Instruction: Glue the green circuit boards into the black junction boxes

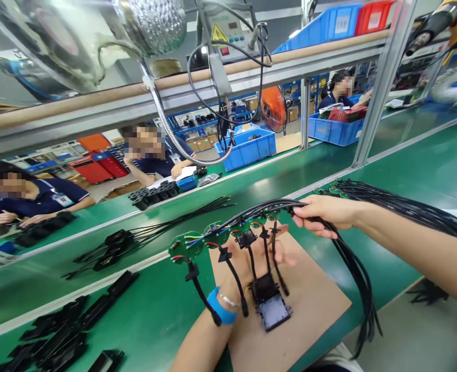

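My right hand (pixel 321 213) is closed around a bundle of black cables (pixel 342 245) whose loose ends hang over the table's front edge. From this hand the cables run left along several green circuit boards (pixel 184 245), held above the table. Short black connector leads (pixel 203 299) with red wires hang from the boards. My left hand (pixel 244 266), with a blue wrist strap (pixel 222 309), is behind the leads and beneath the boards. Its visible fingers are stretched out and slightly blurred. Below lies a small black rectangular housing (pixel 275 312) on a brown board (pixel 309 310).
Black plastic parts (pixel 63 325) lie at the left. More black cables lie behind them (pixel 166 222) and at the right (pixel 391 204). A metal frame post (pixel 383 88) and flexible metal hose (pixel 166 129) stand before me. Several co-workers sit across the bench beside blue bins (pixel 247 150).
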{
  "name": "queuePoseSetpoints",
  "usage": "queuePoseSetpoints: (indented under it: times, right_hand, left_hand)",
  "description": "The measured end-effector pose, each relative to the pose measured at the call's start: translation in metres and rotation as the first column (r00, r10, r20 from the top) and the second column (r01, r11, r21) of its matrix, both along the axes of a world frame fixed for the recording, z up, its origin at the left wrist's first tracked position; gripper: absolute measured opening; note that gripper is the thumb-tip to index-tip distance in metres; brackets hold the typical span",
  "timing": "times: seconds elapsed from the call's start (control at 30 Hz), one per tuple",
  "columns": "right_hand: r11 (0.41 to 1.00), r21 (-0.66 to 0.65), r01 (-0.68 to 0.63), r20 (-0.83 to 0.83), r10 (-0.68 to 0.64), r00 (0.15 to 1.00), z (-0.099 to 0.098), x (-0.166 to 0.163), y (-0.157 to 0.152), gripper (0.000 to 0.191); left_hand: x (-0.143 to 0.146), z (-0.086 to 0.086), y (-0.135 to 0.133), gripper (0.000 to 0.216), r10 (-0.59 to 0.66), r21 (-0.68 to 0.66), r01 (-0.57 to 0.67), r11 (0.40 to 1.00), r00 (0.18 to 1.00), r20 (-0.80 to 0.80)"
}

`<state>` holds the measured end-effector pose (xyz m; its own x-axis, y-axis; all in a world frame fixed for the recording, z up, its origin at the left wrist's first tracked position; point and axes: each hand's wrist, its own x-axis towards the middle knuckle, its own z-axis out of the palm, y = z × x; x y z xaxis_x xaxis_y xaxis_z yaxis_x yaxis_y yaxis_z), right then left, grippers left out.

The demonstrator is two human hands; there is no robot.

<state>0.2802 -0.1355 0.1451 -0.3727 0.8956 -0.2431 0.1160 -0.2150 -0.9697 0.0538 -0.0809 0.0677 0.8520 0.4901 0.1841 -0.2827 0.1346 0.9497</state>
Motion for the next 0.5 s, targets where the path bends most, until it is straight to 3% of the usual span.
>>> queuePoseSetpoints:
  times: [0.07, 0.13, 0.23, 0.37, 0.5]
  right_hand:
    - [0.999, 0.046, -0.008, 0.109, 0.003, 0.994, 0.005, 0.006, 0.005, 0.039]
    - [0.994, 0.104, -0.04, 0.239, 0.014, 0.971, 0.008, 0.011, 0.011, 0.037]
    - [0.96, 0.242, -0.142, 0.423, 0.027, 0.906, 0.011, 0.01, 0.021, 0.026]
    - [0.889, 0.381, -0.253, 0.596, -0.027, 0.803, 0.017, -0.007, 0.033, 0.009]
    - [0.883, 0.43, -0.191, 0.633, -0.144, 0.76, 0.028, -0.032, 0.043, 0.007]
  left_hand:
    - [-0.023, -0.004, 0.0, 0.113, -0.172, -0.067, 0.174, 0.982, 0.984, 0.034]
    - [-0.051, -0.007, 0.001, 0.091, -0.277, -0.154, 0.28, 0.947, 0.96, 0.044]
    - [-0.086, -0.009, -0.001, 0.064, -0.216, -0.222, 0.204, 0.953, 0.976, -0.028]
    - [-0.098, -0.006, -0.013, 0.086, -0.208, -0.191, 0.184, 0.964, 0.972, -0.11]
    - [-0.085, -0.007, -0.024, 0.1, -0.122, -0.058, 0.117, 0.991, 0.989, -0.083]
